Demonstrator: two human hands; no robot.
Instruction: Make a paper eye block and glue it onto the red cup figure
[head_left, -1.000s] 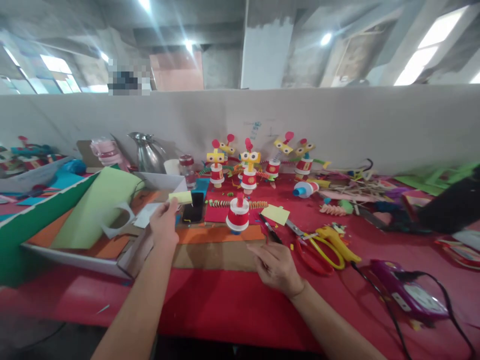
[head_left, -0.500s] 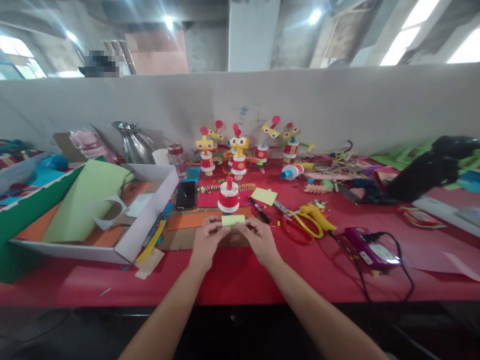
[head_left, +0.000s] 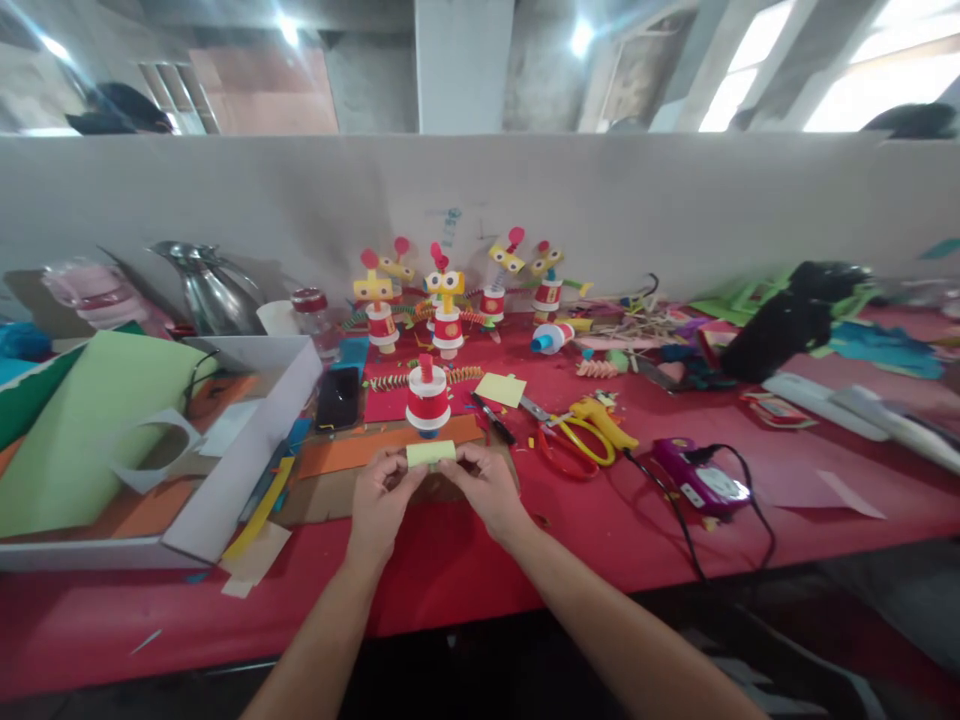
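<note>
A small pale yellow paper roll (head_left: 430,454) is pinched at its two ends, held level above the near part of the table. My left hand (head_left: 384,492) has the left end and my right hand (head_left: 484,484) the right, thumbs on the near side. Just beyond it stands a red and white paper-cup figure (head_left: 428,400) with coiled paper arms and no head. Several finished figures with yellow eyed heads, one of them a paper robot (head_left: 448,310), stand farther back. An orange paper strip (head_left: 341,455) lies on cardboard under and beside my hands.
Left is a white box (head_left: 247,475) with paper sheets. Right of my hands lie a black pen (head_left: 495,420), scissors (head_left: 574,447), a yellow glue gun (head_left: 604,422) and a purple power strip (head_left: 701,478) with a black cord. A phone (head_left: 338,398) lies near the box.
The head view has turned to the right, so everything sits farther left in the picture. Both hands keep the same pinch on the paper roll.
</note>
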